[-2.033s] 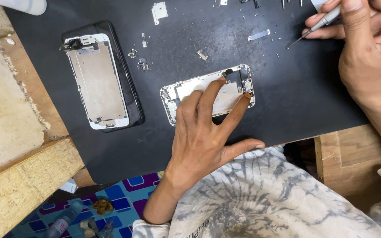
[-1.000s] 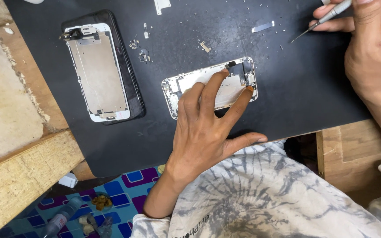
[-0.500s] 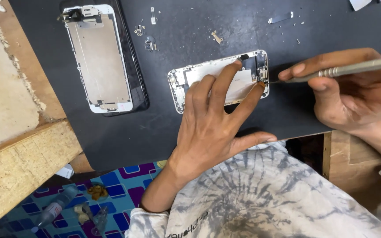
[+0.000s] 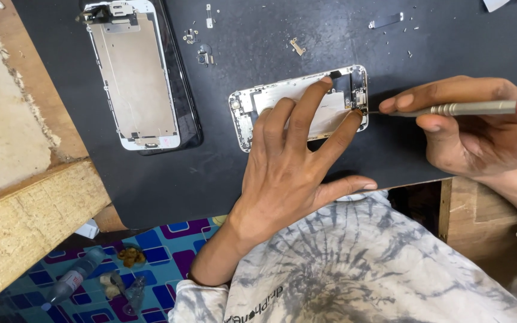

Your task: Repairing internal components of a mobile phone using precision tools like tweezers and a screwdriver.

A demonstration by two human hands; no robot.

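An opened phone body [image 4: 273, 96] with a silver frame lies on a black work mat [image 4: 330, 36]. My left hand [image 4: 294, 161] is spread flat over it, fingertips pressing its inner plate. My right hand [image 4: 480, 128] grips a slim metal screwdriver [image 4: 462, 109] with a red collar. The screwdriver's tip touches the right end of the phone body, beside my left index fingertip. A detached white screen assembly [image 4: 136, 75] lies face down at the mat's upper left, apart from both hands.
Tiny screws and small metal brackets [image 4: 297, 46] are scattered on the mat above the phone body. A rough wooden bench edge [image 4: 25, 203] runs along the left. Below it, a patterned floor holds a small plastic bottle [image 4: 70, 281].
My right hand came down from the upper right with the screwdriver and brought its tip to the phone body's right end. My left hand kept pressing the phone body.
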